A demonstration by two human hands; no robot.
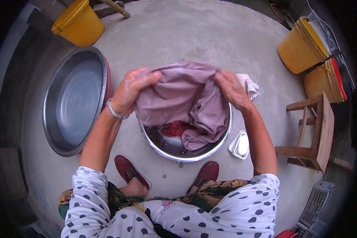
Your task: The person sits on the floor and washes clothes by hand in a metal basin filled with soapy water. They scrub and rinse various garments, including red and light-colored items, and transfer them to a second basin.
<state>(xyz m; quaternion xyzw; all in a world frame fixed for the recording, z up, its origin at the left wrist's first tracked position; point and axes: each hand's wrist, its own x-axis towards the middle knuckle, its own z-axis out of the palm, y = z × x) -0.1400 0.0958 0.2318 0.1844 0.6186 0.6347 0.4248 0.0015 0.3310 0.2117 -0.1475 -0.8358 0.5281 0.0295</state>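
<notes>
Between my two hands a mauve cloth garment is stretched up over a round metal basin. My left hand grips its upper left edge, fingers closed, with suds on the skin. At the upper right edge my right hand is closed on the same garment, its fingertips partly hidden by folds. The lower right part of the cloth hangs down into the basin. Under it lies something red, mostly covered, in a little foamy liquid. Whether the garment is a shirt or trousers cannot be made out.
At the left stands a large oval tub of water. A white soap bar sits in a white dish right of the basin, below a white cloth. Yellow buckets, a wooden stool and a grey crate surround the concrete floor.
</notes>
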